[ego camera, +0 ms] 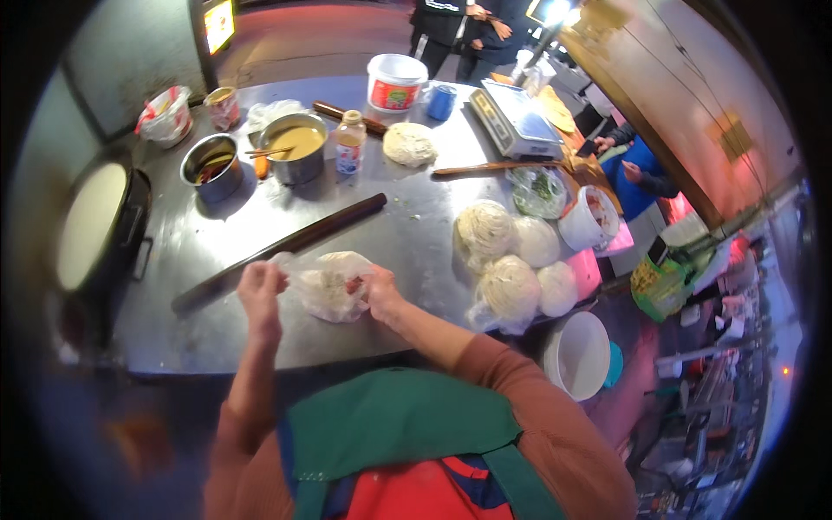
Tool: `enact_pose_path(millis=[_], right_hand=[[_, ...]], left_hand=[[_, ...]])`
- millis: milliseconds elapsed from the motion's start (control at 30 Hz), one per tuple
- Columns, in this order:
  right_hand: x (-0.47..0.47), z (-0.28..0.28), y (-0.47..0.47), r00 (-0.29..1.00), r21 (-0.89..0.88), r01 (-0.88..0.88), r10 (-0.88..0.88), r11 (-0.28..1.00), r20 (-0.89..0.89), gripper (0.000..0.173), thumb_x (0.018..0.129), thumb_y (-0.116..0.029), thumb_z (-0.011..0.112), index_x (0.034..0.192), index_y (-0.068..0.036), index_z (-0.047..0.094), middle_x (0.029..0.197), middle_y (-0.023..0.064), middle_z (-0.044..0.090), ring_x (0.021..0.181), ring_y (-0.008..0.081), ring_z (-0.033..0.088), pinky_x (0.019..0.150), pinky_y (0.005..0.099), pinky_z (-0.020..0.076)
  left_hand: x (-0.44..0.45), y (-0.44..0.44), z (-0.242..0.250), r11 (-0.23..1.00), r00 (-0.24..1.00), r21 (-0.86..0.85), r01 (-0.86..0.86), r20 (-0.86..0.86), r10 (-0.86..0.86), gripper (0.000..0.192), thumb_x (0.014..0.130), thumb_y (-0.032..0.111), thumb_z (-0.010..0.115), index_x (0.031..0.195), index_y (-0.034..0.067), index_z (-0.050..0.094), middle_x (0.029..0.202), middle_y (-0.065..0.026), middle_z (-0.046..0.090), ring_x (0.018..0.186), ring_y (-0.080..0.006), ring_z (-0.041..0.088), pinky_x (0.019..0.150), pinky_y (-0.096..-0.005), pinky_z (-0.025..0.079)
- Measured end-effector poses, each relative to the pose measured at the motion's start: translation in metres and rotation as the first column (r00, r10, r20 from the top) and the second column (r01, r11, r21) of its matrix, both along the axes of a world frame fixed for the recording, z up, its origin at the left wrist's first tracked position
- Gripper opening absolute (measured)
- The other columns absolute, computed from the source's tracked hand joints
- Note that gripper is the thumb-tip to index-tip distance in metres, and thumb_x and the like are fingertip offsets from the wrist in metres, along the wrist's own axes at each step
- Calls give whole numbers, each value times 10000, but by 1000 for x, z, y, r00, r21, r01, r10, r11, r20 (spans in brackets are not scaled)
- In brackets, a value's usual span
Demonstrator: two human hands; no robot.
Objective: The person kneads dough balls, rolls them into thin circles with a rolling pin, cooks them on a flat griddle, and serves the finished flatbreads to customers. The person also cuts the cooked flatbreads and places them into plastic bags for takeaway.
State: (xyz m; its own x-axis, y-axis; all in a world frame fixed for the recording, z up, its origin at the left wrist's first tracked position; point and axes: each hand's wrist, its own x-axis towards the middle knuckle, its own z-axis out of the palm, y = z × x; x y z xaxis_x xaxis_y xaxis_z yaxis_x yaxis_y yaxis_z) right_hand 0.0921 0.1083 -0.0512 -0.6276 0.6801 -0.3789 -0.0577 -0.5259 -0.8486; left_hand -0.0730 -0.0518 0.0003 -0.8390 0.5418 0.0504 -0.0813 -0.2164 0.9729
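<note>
A clear plastic bag (312, 300) with a lump of pale dough (341, 279) in it rests on the metal tabletop (396, 244). My left hand (261, 289) pinches the bag's edge on the left and pulls the film out. On the other side, my right hand (382, 292) grips the bag close against the dough. Just behind the left hand lies a long dark wooden rolling pin (292, 244), slanting across the table. Several coiled and rounded dough pieces (510, 286) sit at the right, some of them on plastic film.
A round pan (94, 224) stands at the left edge. Behind are a steel pot of tan sauce (296, 170), a smaller pot (218, 185), a bottle (350, 146), a white bucket (396, 78) and a scale (517, 123). People (640, 166) stand beyond the table.
</note>
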Motion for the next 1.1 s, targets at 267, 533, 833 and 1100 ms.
enact_pose_path(millis=[267,533,833,1100], right_hand=[[15,-6,40,1000,-282,20,-24,959,-13,140,977,-92,529,919,-74,655,699,-16,573,520,86,426,452,262,340],[15,109,40,998,-67,54,-52,996,29,118,994,-148,620,909,-68,636,675,-62,473,523,43,327,463,223,252],[53,71,69,947,254,-229,155,940,283,467,719,-78,849,1146,-45,664,986,43,651,803,153,601,701,279,498],[49,22,72,614,402,-451,-49,797,788,355,785,-183,781,1104,-36,727,989,115,719,923,207,685,808,358,558]], left_hand=[[29,13,3,898,670,-127,-422,-710,215,388,910,72,705,1234,8,503,1087,-151,569,971,-261,572,870,-386,479],[22,-1,-23,839,26,-544,1,-839,-544,550,811,198,770,1273,-3,551,1229,-227,598,1182,-385,577,1152,-528,368],[14,-18,-13,491,-361,-799,347,-597,-716,85,821,20,586,882,78,594,801,-75,553,840,-271,593,974,-435,470],[2,-16,-17,505,351,-848,162,-428,-832,245,904,101,615,1131,25,560,1058,-239,637,992,-415,637,853,-509,507]])
